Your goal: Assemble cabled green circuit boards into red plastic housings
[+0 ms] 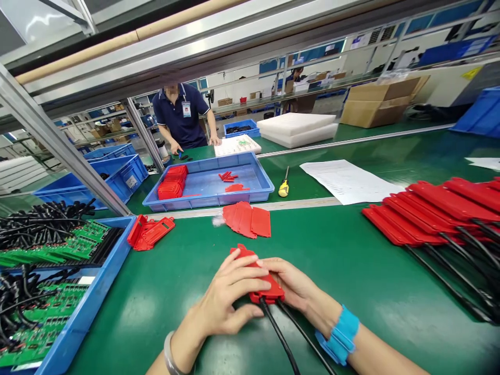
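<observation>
A red plastic housing (pixel 275 288) with two black cables (pixel 278 329) running out of its near end is between my hands, low over the green bench. My left hand (pixel 234 291) lies across its top with the fingers wrapped over it. From the other side my right hand (pixel 291 281) grips its edge, the fingertips partly hidden. Just beyond lie several flat red covers (pixel 247 219), fanned out on the bench. To the left, some red housing shells (pixel 150 233) rest beside a blue bin (pixel 113 276) of green circuit boards (pixel 78 239) with black cables.
Red housings with cables (pixel 437 213) are stacked at the right. A shallow blue tray (pixel 211 200) of red parts stands at the back, near a yellow-handled screwdriver (pixel 284 187) and a paper sheet (pixel 347 179). A co-worker (pixel 183 117) stands across the bench. A metal post (pixel 66 140) rises at left.
</observation>
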The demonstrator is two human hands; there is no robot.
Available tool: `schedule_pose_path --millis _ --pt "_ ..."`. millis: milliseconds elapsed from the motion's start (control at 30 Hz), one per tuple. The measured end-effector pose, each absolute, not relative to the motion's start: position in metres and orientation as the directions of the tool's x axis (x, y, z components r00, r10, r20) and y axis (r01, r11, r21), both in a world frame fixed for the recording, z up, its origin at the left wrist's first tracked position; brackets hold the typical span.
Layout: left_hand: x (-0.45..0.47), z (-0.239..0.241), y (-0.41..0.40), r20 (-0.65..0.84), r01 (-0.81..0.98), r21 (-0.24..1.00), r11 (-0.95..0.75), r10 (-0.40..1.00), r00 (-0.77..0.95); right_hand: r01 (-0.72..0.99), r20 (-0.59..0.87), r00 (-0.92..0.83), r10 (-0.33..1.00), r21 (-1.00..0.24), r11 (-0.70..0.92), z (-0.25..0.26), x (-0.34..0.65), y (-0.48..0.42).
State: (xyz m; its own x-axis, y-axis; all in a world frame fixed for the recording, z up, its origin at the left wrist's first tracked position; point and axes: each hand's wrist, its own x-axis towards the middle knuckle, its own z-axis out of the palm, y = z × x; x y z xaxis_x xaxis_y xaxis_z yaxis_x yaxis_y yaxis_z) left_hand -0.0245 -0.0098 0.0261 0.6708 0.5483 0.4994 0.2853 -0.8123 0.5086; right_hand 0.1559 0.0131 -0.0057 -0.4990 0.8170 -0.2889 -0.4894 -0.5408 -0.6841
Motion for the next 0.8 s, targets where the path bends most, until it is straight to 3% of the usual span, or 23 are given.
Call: schedule_pose_path --millis 100,167,233,300,400,500,633,800 --pt "-0.019 0.020 -0.012 0.581 0.234 0.541 -0.808 0.560 0.591 -0.425 -0.294 -0.543 0.786 -0.712 -0.559 -0.013 0.149 0.006" --pt "-0.017 0.015 -0.013 0.623 0.231 0.569 -0.789 0.597 0.505 -0.286 -0.290 -0.501 0.816 -0.834 -0.472 -0.013 0.147 0.003" --pt "-0.017 0.012 -0.014 0.615 0.266 0.631 -0.728 0.680 0.399 -0.100 -0.184 -0.395 0.900 -0.965 -0.241 -0.006 0.149 0.001" --pt "-0.018 0.011 -0.015 0.560 0.295 0.718 -0.630 0.775 0.292 -0.013 0.025 -0.335 0.942 -1.000 0.021 0.007 0.153 0.001" --pt "-0.017 0.012 -0.015 0.453 0.316 0.815 -0.486 0.874 0.176 -0.061 0.285 -0.386 0.877 -0.957 0.284 0.024 0.157 -0.001" --pt "-0.015 0.011 -0.015 0.380 0.323 0.858 -0.400 0.916 0.127 0.041 0.393 -0.350 0.850 -0.900 0.434 0.025 0.156 -0.006" --pt "-0.012 0.008 -0.015 0.331 0.257 0.903 -0.345 0.939 0.098 0.240 0.470 -0.191 0.862 -0.829 0.506 0.008 0.151 -0.008" --pt "-0.012 0.003 -0.014 0.319 0.169 0.924 -0.343 0.936 0.150 0.227 0.503 -0.150 0.851 -0.820 0.525 0.011 0.149 -0.011"
